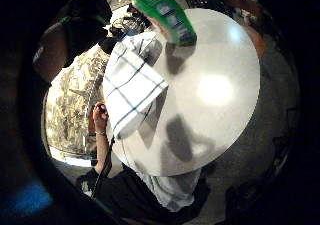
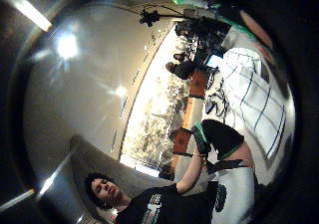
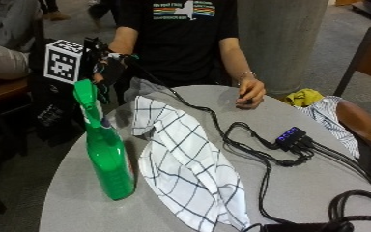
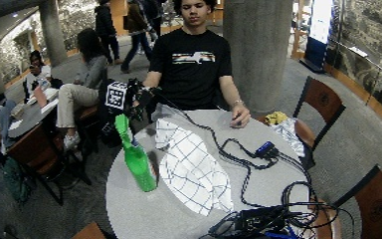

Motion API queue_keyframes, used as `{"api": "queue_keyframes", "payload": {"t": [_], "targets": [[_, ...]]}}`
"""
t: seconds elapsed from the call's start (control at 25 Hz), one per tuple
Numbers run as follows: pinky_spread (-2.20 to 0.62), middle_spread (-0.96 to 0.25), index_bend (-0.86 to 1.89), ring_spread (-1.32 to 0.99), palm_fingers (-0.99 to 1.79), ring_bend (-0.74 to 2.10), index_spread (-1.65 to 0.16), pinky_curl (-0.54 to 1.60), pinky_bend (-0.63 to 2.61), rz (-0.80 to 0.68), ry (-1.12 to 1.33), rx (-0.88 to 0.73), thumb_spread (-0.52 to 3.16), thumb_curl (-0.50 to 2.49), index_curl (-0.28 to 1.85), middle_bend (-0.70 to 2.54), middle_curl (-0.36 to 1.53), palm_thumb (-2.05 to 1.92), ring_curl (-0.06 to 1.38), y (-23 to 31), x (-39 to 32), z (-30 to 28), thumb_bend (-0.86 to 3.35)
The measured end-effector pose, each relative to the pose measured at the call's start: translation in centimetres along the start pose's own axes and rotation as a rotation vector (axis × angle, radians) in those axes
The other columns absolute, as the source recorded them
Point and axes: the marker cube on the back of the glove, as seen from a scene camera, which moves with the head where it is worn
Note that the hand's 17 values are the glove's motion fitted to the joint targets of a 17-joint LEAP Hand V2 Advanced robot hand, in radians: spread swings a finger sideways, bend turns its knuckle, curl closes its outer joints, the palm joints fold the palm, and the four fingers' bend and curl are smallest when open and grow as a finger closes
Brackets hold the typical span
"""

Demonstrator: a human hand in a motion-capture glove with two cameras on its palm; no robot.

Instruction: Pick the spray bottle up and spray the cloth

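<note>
The translucent green plastic spray bottle (image 3: pixel 108 159) stood upright on the round grey table (image 3: pixel 95 212) at about eight o'clock on the tabletop in the outside view, nearest the camera, its slim neck rising to a green trigger head (image 3: pixel 86 99) that pointed away toward the seated person. Just beside it, toward the centre, lay the white cotton cloth with a thin dark check (image 3: pixel 185 169), rumpled and folded over itself in a long strip running from five o'clock up to eleven o'clock; whether it touched the bottle could not be told. Past the trigger head, at about ten o'clock beyond the table's far edge, hung the black-gloved right hand (image 3: pixel 108 72), raised above the bottle and not touching it; whether its fingers were straight or curled could not be told. The little-finger palm view showed the bottle's labelled body (image 1: pixel 167 12) and the cloth spread on the smooth, glossy tabletop below. The reach seemed the step in hand, and it would go best if the hand came down onto the narrow neck just under the trigger, since the tall, slick body looked easy to tip. Farthest off, at one o'clock, the person's bare hand (image 3: pixel 251 92) rested on the table near black cables (image 3: pixel 249 145).
</note>
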Motion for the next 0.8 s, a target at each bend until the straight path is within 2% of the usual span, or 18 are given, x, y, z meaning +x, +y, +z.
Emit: {"api": "queue_keyframes", "payload": {"t": [0.44,0.72,0.8], "targets": [[0.20,-0.01,0.10,0.04,0.40,0.40,-0.41,0.31,0.66,0.115,0.137,0.060,1.00,0.32,0.17,0.23,0.34,0.75,0.31,-10.4,3.6,-0.8,0.07],[0.20,-0.02,0.10,0.05,0.37,0.40,-0.42,0.31,0.68,0.175,0.136,0.117,0.98,0.34,0.17,0.23,0.35,0.81,0.31,-13.1,5.9,-0.7,0.04],[0.20,-0.03,0.12,0.03,0.47,0.42,-0.40,0.30,0.67,0.155,0.142,0.144,0.96,0.36,0.18,0.25,0.36,0.88,0.31,-13.4,6.0,-0.5,0.06]]}}
